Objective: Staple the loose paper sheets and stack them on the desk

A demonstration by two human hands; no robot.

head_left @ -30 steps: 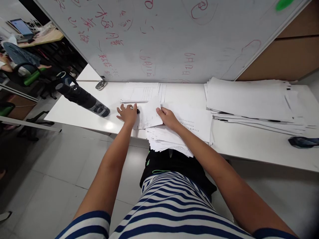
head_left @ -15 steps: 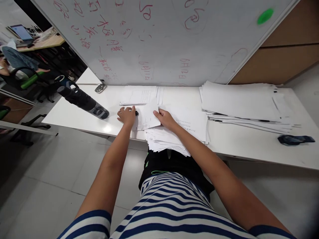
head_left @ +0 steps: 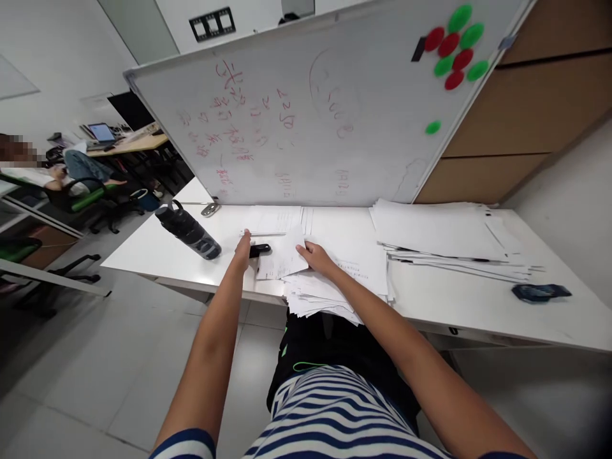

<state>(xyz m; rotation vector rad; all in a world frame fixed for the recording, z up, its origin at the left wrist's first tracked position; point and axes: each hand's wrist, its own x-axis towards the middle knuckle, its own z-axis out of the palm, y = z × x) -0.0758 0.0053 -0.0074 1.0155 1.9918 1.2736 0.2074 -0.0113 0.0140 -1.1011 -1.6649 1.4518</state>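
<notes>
Printed sheet (head_left: 289,255) pinched in right hand (head_left: 316,257); left hand (head_left: 243,251) beside black object (head_left: 261,250), cannot tell fingers' grip.

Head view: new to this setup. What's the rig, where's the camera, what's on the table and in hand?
No machine: a person working bare-handed, seen by their own head-worn camera, which looks forward and down. The right hand pinches a printed sheet by loose papers. The left hand is at a black tool, perhaps a stapler; its grip is unclear. The white table also holds a dark bottle on the left and a larger paper stack on the right, with a whiteboard behind.
</notes>
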